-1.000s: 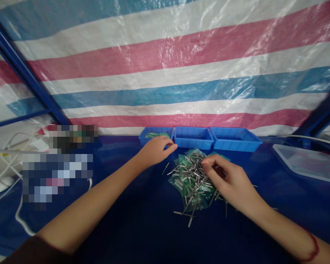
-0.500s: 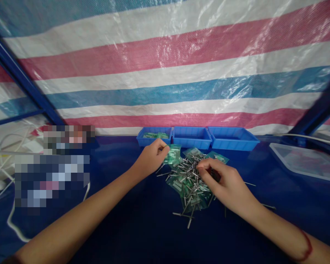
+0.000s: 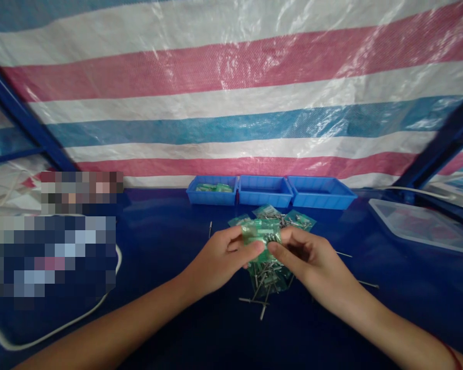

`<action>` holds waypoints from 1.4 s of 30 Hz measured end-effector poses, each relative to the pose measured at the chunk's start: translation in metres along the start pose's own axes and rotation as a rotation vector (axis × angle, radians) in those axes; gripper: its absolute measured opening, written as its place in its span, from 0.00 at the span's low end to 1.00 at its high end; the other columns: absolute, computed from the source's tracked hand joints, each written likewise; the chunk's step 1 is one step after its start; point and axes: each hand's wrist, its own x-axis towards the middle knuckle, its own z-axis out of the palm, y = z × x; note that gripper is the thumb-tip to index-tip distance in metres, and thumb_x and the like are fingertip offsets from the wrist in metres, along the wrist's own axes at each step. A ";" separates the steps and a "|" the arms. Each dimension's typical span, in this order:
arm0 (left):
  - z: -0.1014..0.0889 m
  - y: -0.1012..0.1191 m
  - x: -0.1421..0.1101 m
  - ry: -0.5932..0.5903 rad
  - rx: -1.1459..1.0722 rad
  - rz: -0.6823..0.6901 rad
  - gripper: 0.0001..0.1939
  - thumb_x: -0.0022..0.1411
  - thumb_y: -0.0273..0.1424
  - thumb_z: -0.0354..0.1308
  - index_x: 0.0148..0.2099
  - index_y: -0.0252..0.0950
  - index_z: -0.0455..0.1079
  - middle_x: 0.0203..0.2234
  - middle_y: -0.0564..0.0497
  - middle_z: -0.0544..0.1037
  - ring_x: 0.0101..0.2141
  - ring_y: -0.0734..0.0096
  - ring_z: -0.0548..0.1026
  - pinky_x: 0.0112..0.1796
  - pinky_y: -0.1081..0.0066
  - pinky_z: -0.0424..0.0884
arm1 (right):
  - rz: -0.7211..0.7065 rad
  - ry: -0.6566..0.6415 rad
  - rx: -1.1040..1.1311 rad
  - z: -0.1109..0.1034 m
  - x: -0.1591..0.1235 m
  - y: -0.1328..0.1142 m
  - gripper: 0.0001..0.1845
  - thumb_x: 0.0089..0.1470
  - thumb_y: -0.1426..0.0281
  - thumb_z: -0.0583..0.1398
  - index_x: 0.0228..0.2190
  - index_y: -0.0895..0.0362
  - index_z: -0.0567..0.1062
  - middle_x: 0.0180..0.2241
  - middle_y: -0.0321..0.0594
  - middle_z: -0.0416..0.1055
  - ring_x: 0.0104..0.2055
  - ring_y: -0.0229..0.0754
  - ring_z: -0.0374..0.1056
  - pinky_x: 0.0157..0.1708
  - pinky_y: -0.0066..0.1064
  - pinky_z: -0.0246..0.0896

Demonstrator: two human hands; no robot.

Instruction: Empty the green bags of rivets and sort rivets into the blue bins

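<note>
A small green plastic bag (image 3: 261,232) is pinched between my two hands, held just above a heap of metal pins and green bags (image 3: 269,272) on the dark blue table. My left hand (image 3: 219,259) grips the bag's left side with thumb and fingers. My right hand (image 3: 312,262) holds its right side; I cannot tell whether pins are also between those fingers. More green bags (image 3: 293,220) lie just beyond the hands.
Three blue bins stand in a row at the back: the left bin (image 3: 212,190) holds green bags, the middle bin (image 3: 265,190) and right bin (image 3: 320,192) look bare. A clear tray (image 3: 420,226) sits right. A white cable (image 3: 57,329) curls left. Loose pin (image 3: 210,229) lies apart.
My left hand came back from the left blue bin, took a green bag from the heap and lifted it. My right hand left the pins and joined it on the bag.
</note>
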 end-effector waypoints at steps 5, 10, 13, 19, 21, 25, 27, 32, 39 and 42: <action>-0.002 -0.008 -0.001 0.122 0.153 0.080 0.10 0.60 0.36 0.56 0.36 0.34 0.71 0.26 0.53 0.75 0.26 0.75 0.71 0.27 0.75 0.67 | -0.028 0.019 0.047 0.002 0.000 -0.002 0.14 0.54 0.59 0.57 0.25 0.55 0.63 0.21 0.30 0.54 0.23 0.33 0.52 0.22 0.27 0.52; -0.011 -0.002 -0.003 0.275 0.506 0.425 0.06 0.62 0.30 0.55 0.38 0.37 0.73 0.33 0.51 0.77 0.34 0.71 0.74 0.37 0.72 0.70 | 0.165 0.001 0.251 0.003 -0.002 -0.002 0.20 0.57 0.51 0.49 0.29 0.55 0.63 0.21 0.32 0.62 0.21 0.33 0.57 0.18 0.25 0.49; -0.013 -0.001 -0.006 0.195 0.607 0.600 0.12 0.62 0.23 0.52 0.45 0.40 0.72 0.41 0.50 0.76 0.41 0.71 0.74 0.44 0.71 0.70 | 0.247 -0.065 0.441 0.004 -0.004 -0.004 0.21 0.55 0.49 0.51 0.37 0.54 0.62 0.24 0.35 0.68 0.20 0.34 0.61 0.17 0.25 0.50; -0.007 -0.005 -0.004 0.138 0.417 0.442 0.21 0.61 0.21 0.45 0.51 0.41 0.70 0.54 0.47 0.68 0.50 0.65 0.70 0.48 0.65 0.71 | 0.206 0.004 0.402 0.001 -0.001 -0.008 0.20 0.48 0.58 0.62 0.39 0.52 0.61 0.22 0.27 0.61 0.20 0.32 0.62 0.19 0.24 0.56; -0.003 -0.005 -0.002 0.154 0.169 0.252 0.20 0.63 0.25 0.43 0.55 0.40 0.66 0.50 0.46 0.72 0.46 0.65 0.74 0.44 0.65 0.74 | 0.160 0.058 0.337 -0.001 0.001 -0.005 0.19 0.48 0.58 0.62 0.37 0.51 0.60 0.22 0.27 0.60 0.20 0.32 0.62 0.18 0.24 0.56; 0.003 -0.004 0.002 0.126 -0.098 0.062 0.22 0.61 0.33 0.53 0.57 0.38 0.62 0.35 0.49 0.76 0.32 0.70 0.77 0.37 0.66 0.77 | 0.050 0.051 0.217 -0.001 0.004 0.003 0.18 0.52 0.58 0.59 0.40 0.51 0.60 0.21 0.27 0.60 0.21 0.33 0.62 0.21 0.27 0.60; 0.001 -0.002 0.008 0.153 -0.106 0.078 0.21 0.58 0.31 0.57 0.54 0.38 0.63 0.32 0.50 0.76 0.29 0.72 0.76 0.34 0.68 0.77 | 0.002 0.046 0.193 0.000 0.004 0.005 0.19 0.53 0.59 0.58 0.44 0.50 0.59 0.23 0.28 0.61 0.22 0.33 0.63 0.22 0.27 0.61; -0.036 0.004 0.046 0.422 0.152 0.157 0.15 0.60 0.31 0.53 0.50 0.33 0.66 0.32 0.48 0.77 0.31 0.71 0.76 0.34 0.69 0.76 | -0.071 0.099 0.170 0.002 0.000 0.004 0.21 0.56 0.59 0.56 0.49 0.47 0.55 0.34 0.34 0.65 0.25 0.31 0.62 0.21 0.24 0.59; -0.094 0.003 0.091 0.584 0.731 0.177 0.12 0.54 0.27 0.58 0.43 0.32 0.74 0.43 0.41 0.75 0.48 0.53 0.70 0.51 0.55 0.64 | -0.045 0.069 0.165 0.000 -0.001 0.005 0.20 0.56 0.58 0.55 0.47 0.48 0.56 0.34 0.34 0.65 0.24 0.32 0.60 0.23 0.26 0.61; -0.083 0.002 0.077 0.568 0.891 0.251 0.13 0.57 0.30 0.57 0.45 0.36 0.73 0.50 0.43 0.70 0.54 0.52 0.62 0.54 0.53 0.56 | -0.058 0.088 0.151 -0.001 0.001 0.006 0.19 0.56 0.58 0.55 0.47 0.48 0.56 0.34 0.35 0.65 0.24 0.32 0.59 0.22 0.26 0.60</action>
